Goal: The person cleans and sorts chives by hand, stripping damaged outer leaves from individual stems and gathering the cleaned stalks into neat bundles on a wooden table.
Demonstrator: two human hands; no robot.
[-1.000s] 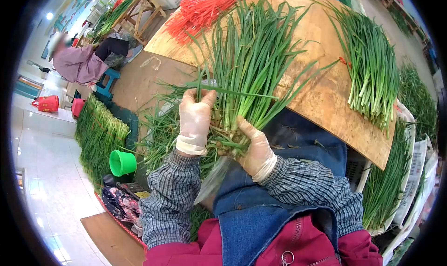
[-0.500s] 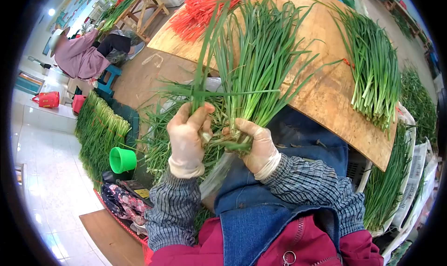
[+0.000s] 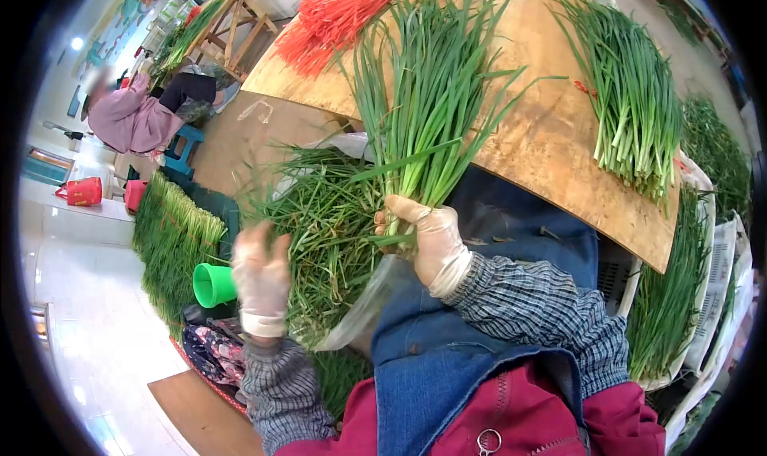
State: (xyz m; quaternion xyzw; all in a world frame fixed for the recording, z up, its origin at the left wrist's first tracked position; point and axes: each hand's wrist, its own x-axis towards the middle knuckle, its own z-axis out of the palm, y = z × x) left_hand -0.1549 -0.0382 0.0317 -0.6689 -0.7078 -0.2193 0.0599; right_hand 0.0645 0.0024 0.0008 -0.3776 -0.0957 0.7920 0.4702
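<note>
The right hand (image 3: 438, 247) has its grip round the green bunch (image 3: 427, 148) low down, likely keeping it together, tops over the counter (image 3: 551, 132). The left hand (image 3: 262, 284) is apart, grip too blurred to tell.

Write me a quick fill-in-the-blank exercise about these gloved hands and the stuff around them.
The white-gloved hand gripping a bunch of long green leaves is the person's ____ one.
The heap of thin plastic strips on the pale wooden board is coloured ____.
The small round plastic bucket beyond the other hand is coloured ____.
The person in the pinkish-purple top sits on a blue four-legged ____.

Missing words: right; red; green; stool.
</note>
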